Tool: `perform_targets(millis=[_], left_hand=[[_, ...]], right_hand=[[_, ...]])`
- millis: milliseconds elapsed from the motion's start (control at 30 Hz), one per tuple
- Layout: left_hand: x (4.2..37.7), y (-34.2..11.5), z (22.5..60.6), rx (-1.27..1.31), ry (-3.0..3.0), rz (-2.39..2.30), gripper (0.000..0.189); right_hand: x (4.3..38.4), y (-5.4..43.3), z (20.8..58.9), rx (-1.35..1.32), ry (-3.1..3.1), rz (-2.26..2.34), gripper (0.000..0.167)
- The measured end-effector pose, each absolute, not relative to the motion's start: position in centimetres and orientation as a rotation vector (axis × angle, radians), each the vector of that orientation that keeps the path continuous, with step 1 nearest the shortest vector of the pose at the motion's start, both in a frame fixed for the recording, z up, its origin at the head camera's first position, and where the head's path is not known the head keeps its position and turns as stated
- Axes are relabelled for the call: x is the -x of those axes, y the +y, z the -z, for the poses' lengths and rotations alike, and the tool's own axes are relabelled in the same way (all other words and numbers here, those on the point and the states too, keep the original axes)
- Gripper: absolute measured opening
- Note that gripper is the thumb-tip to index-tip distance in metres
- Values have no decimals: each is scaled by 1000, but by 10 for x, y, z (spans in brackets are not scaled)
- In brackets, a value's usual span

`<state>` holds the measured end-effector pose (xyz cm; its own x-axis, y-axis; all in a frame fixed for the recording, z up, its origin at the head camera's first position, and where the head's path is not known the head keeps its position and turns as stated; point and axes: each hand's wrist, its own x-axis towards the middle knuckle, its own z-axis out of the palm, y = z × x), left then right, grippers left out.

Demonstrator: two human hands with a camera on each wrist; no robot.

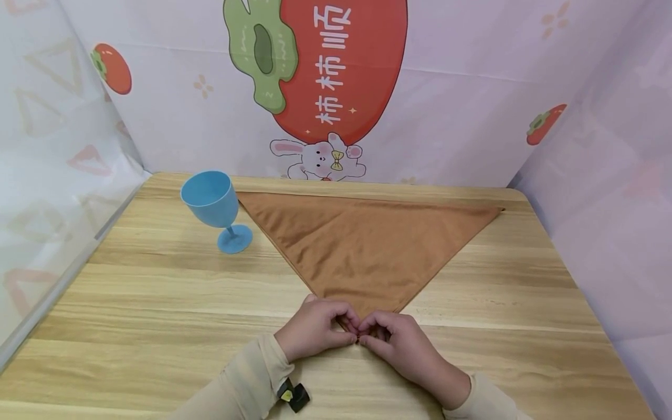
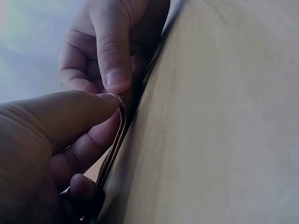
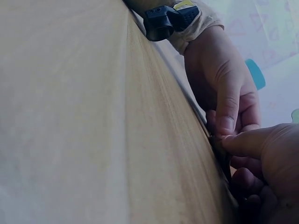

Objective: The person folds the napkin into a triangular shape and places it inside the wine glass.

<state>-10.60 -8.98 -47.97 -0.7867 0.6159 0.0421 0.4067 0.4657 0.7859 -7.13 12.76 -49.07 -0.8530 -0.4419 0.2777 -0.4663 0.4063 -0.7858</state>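
A brown cloth [image 1: 367, 245] lies folded into a triangle on the table, its long edge at the back and its point toward me. At that near point my left hand [image 1: 320, 328] pinches the cloth between thumb and fingers. My right hand [image 1: 403, 344] pinches the same corner just beside it, and the two thumbs almost meet. In the left wrist view, stacked layers of the cloth [image 2: 114, 151] show at the fingertips. The right wrist view has both thumbs together over the corner, with most of the cloth hidden behind the fingers.
A blue goblet [image 1: 212, 201] stands at the back left, close to the cloth's left corner. The wooden table [image 1: 131, 326] ends at a printed curtain [image 1: 462, 116] behind, with more curtain at both sides. A black wrist camera [image 1: 294, 395] sits at the left sleeve.
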Motion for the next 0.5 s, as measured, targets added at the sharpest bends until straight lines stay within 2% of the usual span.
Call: perform_targets(millis=[500], left_hand=[[105, -85, 479, -789, 2492, -1252, 17]], right_hand=[[73, 126, 493, -812, -2553, -1524, 24]])
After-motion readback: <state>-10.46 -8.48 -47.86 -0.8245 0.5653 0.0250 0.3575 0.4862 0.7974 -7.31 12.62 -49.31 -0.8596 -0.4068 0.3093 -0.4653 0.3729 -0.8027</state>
